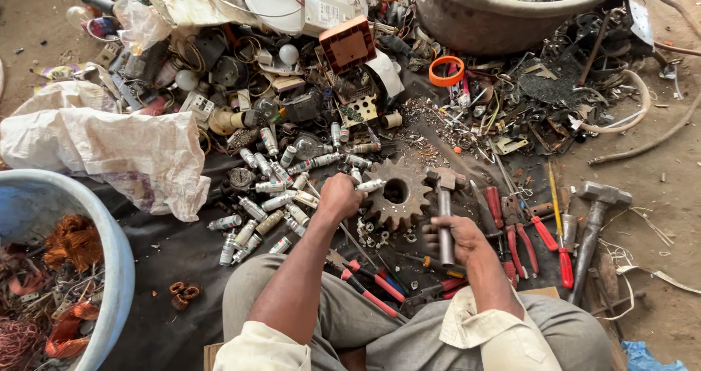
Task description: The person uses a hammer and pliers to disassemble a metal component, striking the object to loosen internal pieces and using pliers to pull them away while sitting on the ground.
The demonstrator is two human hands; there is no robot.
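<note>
While a small fuse (371, 185) lies across the rusty gear (398, 193) on the dark mat (175, 247) | left hand (340, 198) pinches the fuse's end | right hand (454, 238) fisted around a hammer (445, 209), head over the gear | loose fuses (266, 196) left, pliers (520, 228) right.

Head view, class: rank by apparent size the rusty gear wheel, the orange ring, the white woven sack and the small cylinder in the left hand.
1. White woven sack, largest by far.
2. Rusty gear wheel.
3. Orange ring, though it lies farther from the camera, so its true size is less sure.
4. Small cylinder held in the left hand, smallest.
</note>
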